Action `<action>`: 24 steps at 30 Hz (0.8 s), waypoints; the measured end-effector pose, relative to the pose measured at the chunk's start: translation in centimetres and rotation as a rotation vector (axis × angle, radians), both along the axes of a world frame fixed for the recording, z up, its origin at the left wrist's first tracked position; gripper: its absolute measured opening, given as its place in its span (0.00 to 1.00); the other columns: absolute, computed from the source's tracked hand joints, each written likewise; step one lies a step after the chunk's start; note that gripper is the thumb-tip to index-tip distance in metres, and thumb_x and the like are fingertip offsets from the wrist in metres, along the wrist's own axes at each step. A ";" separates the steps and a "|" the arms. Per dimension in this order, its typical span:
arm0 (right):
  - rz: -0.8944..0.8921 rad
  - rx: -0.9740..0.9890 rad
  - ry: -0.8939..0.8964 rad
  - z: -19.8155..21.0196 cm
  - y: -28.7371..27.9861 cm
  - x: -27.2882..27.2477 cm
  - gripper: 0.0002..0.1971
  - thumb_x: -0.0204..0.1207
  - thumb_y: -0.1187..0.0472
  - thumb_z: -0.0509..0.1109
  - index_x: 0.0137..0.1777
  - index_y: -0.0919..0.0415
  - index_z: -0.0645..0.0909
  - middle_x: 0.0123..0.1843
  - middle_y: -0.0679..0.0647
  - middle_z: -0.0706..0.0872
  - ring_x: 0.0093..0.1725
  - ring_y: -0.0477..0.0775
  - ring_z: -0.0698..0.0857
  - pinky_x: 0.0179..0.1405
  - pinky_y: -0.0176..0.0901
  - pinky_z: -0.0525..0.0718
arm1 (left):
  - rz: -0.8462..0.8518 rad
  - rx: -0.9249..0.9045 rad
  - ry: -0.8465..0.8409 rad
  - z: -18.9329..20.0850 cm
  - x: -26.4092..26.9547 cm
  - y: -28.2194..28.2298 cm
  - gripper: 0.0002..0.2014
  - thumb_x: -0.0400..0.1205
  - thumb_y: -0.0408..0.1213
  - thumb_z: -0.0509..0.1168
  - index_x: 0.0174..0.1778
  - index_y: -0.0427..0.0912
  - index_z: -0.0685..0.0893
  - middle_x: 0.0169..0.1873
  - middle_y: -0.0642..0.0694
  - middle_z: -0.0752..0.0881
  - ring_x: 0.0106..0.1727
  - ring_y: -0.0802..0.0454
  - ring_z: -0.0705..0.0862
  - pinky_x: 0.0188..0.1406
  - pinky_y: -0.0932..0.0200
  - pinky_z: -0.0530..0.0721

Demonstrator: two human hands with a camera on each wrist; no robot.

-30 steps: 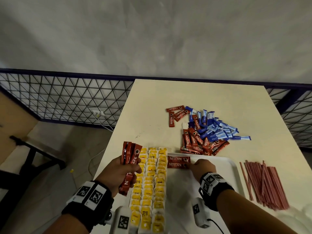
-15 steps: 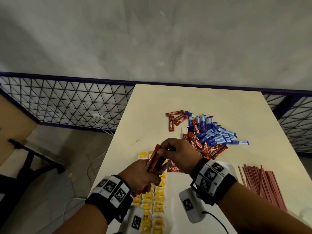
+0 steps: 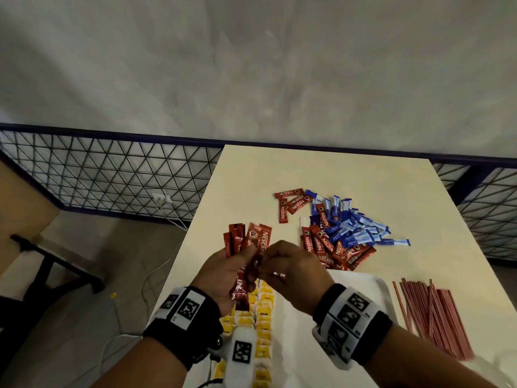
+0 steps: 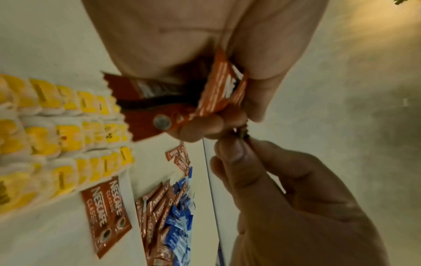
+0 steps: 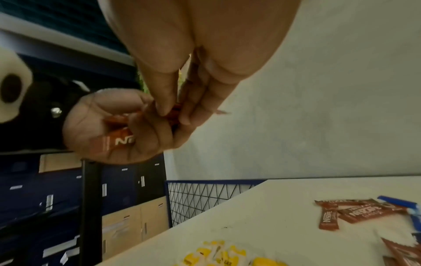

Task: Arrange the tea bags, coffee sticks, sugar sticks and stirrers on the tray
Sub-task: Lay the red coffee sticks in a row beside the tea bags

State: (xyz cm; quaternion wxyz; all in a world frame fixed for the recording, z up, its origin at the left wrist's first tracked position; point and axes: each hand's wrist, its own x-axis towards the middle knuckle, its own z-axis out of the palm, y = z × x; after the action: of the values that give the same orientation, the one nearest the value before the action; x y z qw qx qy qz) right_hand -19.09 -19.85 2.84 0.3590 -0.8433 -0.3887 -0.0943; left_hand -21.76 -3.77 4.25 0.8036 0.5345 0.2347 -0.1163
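My left hand point(image 3: 223, 271) grips a fan of several red coffee sticks point(image 3: 247, 242) above the tray's near-left corner. My right hand point(image 3: 282, 266) meets it and pinches one stick of that bunch point(image 4: 244, 134) between thumb and fingertips point(image 5: 164, 108). Below them the white tray point(image 3: 363, 284) holds rows of yellow tea bags point(image 3: 263, 312) and two coffee sticks laid side by side point(image 4: 107, 210). Beyond the tray a mixed pile of red coffee sticks point(image 3: 333, 247) and blue sugar sticks point(image 3: 361, 233) lies on the table. Red stirrers point(image 3: 436, 315) lie right of the tray.
Three loose coffee sticks point(image 3: 291, 201) lie at the far edge of the pile. The cream table point(image 3: 321, 169) ends at a drop to the floor on the left, with a blue wire-mesh fence point(image 3: 112, 177) and a grey wall behind it.
My right hand left the two sticks on the tray and rose to the left hand's bunch. Both hands have since lifted a little, and the sticks have fanned upward.
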 end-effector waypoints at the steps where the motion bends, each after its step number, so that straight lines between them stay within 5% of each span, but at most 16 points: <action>1: 0.007 0.003 -0.016 0.0 0.1 0.0 0.08 0.72 0.54 0.69 0.40 0.54 0.89 0.45 0.49 0.86 0.39 0.46 0.86 0.34 0.36 0.86 | -0.027 0.050 -0.039 0.0 0.0 0.0 0.03 0.79 0.28 0.66 0.44 0.35 0.85 0.28 0.40 0.80 0.22 0.50 0.73 0.20 0.61 0.73; 4: -0.005 0.031 -0.004 0.0 -0.1 -0.3 0.06 0.71 0.55 0.71 0.43 0.55 0.88 0.46 0.47 0.86 0.39 0.40 0.85 0.37 0.31 0.84 | -0.082 0.210 -0.116 -0.1 0.0 0.5 0.04 0.77 0.24 0.69 0.41 0.35 0.86 0.27 0.38 0.79 0.23 0.48 0.73 0.22 0.60 0.73; 7: -0.192 0.150 0.211 0.7 -0.9 -0.2 0.08 0.73 0.58 0.74 0.48 0.54 0.80 0.39 0.41 0.81 0.33 0.37 0.81 0.32 0.25 0.78 | -0.187 0.385 -0.139 -0.3 0.1 1.8 0.04 0.74 0.31 0.73 0.42 0.36 0.85 0.26 0.37 0.83 0.24 0.46 0.74 0.24 0.58 0.73; 9: -0.286 0.238 0.479 1.3 -1.3 0.2 0.10 0.77 0.57 0.71 0.56 0.54 0.76 0.38 0.43 0.82 0.29 0.41 0.83 0.30 0.30 0.80 | -0.324 0.477 -0.135 -0.2 0.2 2.4 0.13 0.69 0.41 0.75 0.45 0.37 0.85 0.29 0.36 0.85 0.26 0.44 0.76 0.29 0.52 0.74; 11: -0.276 0.266 0.655 1.6 -1.4 0.5 0.08 0.80 0.54 0.67 0.56 0.54 0.77 0.40 0.46 0.85 0.30 0.43 0.85 0.33 0.39 0.85 | -0.392 0.541 -0.149 0.0 0.2 2.5 0.11 0.71 0.41 0.75 0.43 0.39 0.85 0.30 0.37 0.85 0.26 0.44 0.77 0.30 0.51 0.76; 14: -0.294 0.285 0.725 1.7 -1.2 0.6 0.06 0.81 0.56 0.66 0.45 0.55 0.82 0.30 0.52 0.85 0.27 0.45 0.83 0.32 0.42 0.82 | -0.352 0.580 -0.177 0.0 0.4 2.2 0.09 0.72 0.39 0.75 0.44 0.41 0.85 0.29 0.36 0.82 0.25 0.45 0.76 0.29 0.50 0.76; 16: -0.317 0.382 0.808 1.8 -1.1 0.6 0.06 0.80 0.58 0.67 0.45 0.58 0.83 0.30 0.55 0.85 0.29 0.50 0.82 0.36 0.48 0.83 | -0.288 0.565 -0.172 -0.2 0.3 1.8 0.13 0.69 0.42 0.75 0.45 0.40 0.86 0.29 0.35 0.83 0.25 0.45 0.76 0.30 0.49 0.76; 19: -0.298 0.423 0.855 2.0 -1.1 0.7 0.05 0.80 0.61 0.67 0.45 0.58 0.84 0.32 0.55 0.85 0.32 0.51 0.83 0.40 0.51 0.86 | -0.368 0.536 -0.148 -0.4 -0.6 0.8 0.07 0.75 0.37 0.75 0.39 0.40 0.84 0.23 0.40 0.81 0.21 0.47 0.74 0.26 0.55 0.76; 24: -0.206 0.200 0.787 2.4 -2.0 1.3 0.07 0.79 0.61 0.69 0.51 0.49 0.87 0.38 0.44 0.88 0.36 0.39 0.84 0.40 0.32 0.85 | -0.156 0.440 -0.172 -0.7 -0.2 0.9 0.16 0.67 0.49 0.80 0.35 0.39 0.86 0.25 0.35 0.78 0.23 0.47 0.72 0.28 0.53 0.73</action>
State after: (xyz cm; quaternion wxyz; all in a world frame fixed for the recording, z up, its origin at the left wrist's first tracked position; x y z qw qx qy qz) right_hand -17.84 -21.84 5.28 0.5488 -0.8105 -0.1245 0.1624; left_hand -21.92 -2.91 3.59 0.6733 0.7211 0.1431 -0.0783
